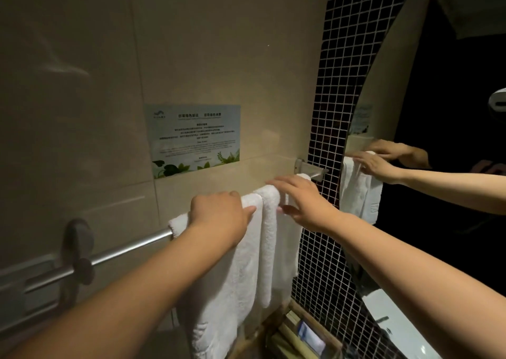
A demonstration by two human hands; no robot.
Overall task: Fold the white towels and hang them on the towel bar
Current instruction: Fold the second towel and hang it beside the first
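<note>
Hanging folded over the towel bar, two white towels droop.

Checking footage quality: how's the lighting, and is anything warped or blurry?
Head view: dim, yellowish light; wide-angle bending curves the towel bar and mosaic strip; the sign text is too soft to read; the mirror is mostly black.

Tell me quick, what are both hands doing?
Left hand: open, palm resting on the left towel.
Right hand: open, fingers spread over the right towel.
</note>
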